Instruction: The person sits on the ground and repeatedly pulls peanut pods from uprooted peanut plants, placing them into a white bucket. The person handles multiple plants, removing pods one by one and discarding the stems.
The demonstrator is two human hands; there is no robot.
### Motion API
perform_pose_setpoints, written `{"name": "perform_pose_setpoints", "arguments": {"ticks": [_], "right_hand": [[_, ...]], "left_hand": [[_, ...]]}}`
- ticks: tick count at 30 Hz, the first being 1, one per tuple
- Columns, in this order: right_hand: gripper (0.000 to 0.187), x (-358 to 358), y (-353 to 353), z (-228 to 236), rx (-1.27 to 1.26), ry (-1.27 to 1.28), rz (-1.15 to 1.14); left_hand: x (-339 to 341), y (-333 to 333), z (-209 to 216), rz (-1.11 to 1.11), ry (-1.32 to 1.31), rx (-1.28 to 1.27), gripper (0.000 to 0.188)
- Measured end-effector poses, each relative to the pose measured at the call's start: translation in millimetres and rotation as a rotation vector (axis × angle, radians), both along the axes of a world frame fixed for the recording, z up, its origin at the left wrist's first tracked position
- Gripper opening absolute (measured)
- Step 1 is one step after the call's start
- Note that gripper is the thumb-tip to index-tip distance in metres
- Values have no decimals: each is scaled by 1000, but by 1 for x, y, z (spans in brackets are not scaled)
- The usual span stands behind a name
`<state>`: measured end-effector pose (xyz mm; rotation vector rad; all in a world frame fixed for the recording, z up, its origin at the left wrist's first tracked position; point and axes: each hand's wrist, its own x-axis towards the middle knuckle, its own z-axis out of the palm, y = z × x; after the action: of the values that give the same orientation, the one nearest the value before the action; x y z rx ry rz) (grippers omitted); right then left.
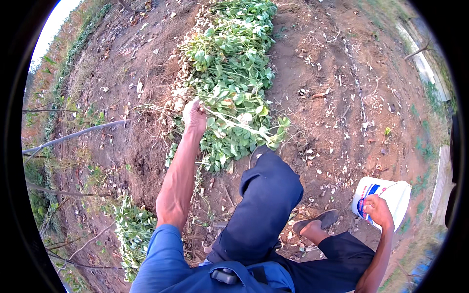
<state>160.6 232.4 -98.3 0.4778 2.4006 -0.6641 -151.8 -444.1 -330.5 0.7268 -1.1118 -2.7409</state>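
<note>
My left hand point(195, 116) is closed around the stem of a peanut plant point(229, 121), whose leafy end stretches right toward my shoe. Under and beyond it lies a long heap of pulled peanut plants point(237, 58). Pale peanut pods point(180, 93) and roots show along the heap's left side. Over on the right, my right hand point(378, 211) is in front of a white bucket point(396, 198) with blue and red print. Its fingers are curled closed; what they hold, if anything, is hidden.
My bent knee point(276, 183) and dark shoe point(315, 222) are between the heap and the bucket. More green plants point(134, 239) lie at lower left. Thin bare branches point(80, 136) reach in from the left. Pale planks point(422, 61) edge the brown soil at right.
</note>
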Motion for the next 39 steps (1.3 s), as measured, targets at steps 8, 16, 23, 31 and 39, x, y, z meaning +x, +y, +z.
{"name": "perform_pose_setpoints", "arguments": {"ticks": [8, 16, 23, 31, 39], "right_hand": [[45, -49, -85, 59, -9, 363, 14], [69, -55, -141, 94, -542, 785, -108], [131, -44, -181, 83, -958, 751, -31], [91, -23, -179, 97, -901, 978, -222], [31, 0, -171, 104, -644, 987, -394]], "left_hand": [[28, 43, 170, -418, 341, -280, 20], [80, 157, 354, -893, 731, 12, 27], [152, 247, 408, -1103, 813, 291, 25], [211, 322, 400, -1144, 701, 439, 24], [196, 314, 341, -1036, 554, -264, 12]]}}
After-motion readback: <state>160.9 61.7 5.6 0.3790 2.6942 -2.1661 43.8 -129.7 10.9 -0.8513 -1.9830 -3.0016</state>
